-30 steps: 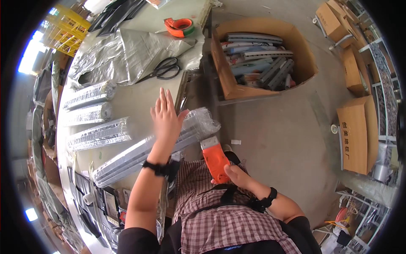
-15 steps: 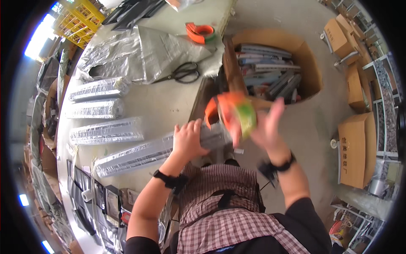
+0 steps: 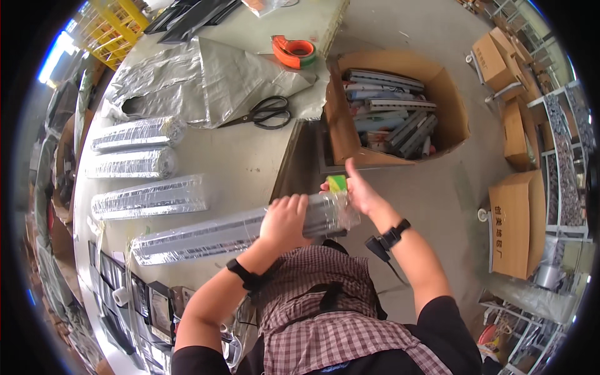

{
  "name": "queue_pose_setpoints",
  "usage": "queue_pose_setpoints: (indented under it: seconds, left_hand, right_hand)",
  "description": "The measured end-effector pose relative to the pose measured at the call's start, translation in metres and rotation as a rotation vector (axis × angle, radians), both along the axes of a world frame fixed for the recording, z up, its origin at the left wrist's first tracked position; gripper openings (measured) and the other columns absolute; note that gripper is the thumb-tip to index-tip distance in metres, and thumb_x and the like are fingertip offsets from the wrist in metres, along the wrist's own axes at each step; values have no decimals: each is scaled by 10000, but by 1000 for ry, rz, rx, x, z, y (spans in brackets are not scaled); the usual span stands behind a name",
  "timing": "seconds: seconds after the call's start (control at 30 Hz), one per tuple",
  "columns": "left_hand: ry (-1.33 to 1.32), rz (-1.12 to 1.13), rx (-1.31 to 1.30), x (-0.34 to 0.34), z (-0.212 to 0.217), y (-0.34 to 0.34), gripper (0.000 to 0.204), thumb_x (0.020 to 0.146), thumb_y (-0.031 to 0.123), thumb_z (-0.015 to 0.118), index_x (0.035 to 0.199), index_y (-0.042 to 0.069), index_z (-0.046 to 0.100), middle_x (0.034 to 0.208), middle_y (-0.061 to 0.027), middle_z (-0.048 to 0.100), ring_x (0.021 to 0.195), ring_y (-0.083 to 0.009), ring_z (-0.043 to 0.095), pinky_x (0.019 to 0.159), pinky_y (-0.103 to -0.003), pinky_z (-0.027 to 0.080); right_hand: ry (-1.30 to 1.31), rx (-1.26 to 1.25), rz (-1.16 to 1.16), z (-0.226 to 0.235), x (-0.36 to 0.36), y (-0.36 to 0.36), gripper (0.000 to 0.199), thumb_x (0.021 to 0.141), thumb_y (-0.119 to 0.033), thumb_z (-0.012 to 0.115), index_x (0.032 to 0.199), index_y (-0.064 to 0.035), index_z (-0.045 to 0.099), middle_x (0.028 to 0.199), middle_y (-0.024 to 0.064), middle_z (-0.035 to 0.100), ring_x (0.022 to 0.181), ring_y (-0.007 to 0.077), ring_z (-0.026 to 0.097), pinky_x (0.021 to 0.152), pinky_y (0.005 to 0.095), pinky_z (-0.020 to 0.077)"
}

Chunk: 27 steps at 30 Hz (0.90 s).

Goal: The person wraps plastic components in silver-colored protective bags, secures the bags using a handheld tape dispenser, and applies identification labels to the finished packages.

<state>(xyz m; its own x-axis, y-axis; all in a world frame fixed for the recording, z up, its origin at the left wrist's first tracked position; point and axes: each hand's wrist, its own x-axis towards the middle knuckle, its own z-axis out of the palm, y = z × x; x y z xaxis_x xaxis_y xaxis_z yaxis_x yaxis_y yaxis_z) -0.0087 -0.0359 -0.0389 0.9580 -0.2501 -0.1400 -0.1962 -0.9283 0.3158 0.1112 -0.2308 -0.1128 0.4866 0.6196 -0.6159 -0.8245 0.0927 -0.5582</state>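
Observation:
My left hand is wrapped over a long bundle of grey strips in clear plastic film, which lies slanted across the near table edge. At the bundle's right end is my right hand, thumb stretched up and fingers curled by the crumpled film. A green and yellow part of a tape dispenser shows at that hand; the rest is hidden behind the bundle end. Three more wrapped bundles lie to the left, one of them a film-covered bundle nearest to mine.
On the table lie black scissors, a grey plastic sheet and another orange tape dispenser. Beyond the table's right edge stands an open carton filled with strips. Further cartons and racks line the right side.
My right hand has come down and left to the bundle's end with the tape dispenser, whose orange body is now out of sight. My left hand keeps its grip on the bundle.

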Motion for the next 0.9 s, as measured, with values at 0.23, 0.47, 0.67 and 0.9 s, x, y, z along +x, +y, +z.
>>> queue_pose_setpoints:
  seconds: [0.23, 0.47, 0.67, 0.9]
  left_hand:
    - [-35, -148, 21, -22, 1, -14, 932, 481, 457, 785, 1210, 8, 416, 1117, -114, 520, 1047, -264, 509, 920, -376, 388]
    - [22, 177, 83, 40, -4, 20, 878, 483, 441, 757, 1188, 26, 440, 1035, -110, 553, 955, -281, 568, 829, -371, 455]
    - [31, 132, 115, 47, -2, 12, 894, 529, 473, 743, 1206, -11, 416, 1051, -109, 544, 983, -262, 555, 851, -367, 445]
    - [23, 92, 162, 40, 1, 8, 928, 525, 471, 750, 1248, 6, 400, 1133, -120, 527, 1052, -264, 521, 923, -373, 394]
  right_hand:
    - [-246, 135, -277, 26, 59, 44, 426, 930, -364, 481, 1073, 29, 559, 951, 88, 646, 817, 164, 614, 766, 281, 493]
    - [-488, 276, 17, 134, -109, -48, 840, 840, -695, 285, 1186, 41, 493, 886, 88, 609, 586, 134, 574, 638, 294, 473]
    - [-361, -158, 55, 111, -121, -48, 595, 917, -521, 358, 1002, 37, 545, 686, 72, 559, 468, 125, 512, 483, 258, 445]
    - [-393, -367, 280, 104, -95, -62, 497, 912, -427, 424, 816, 36, 576, 640, 81, 592, 464, 136, 537, 461, 263, 435]
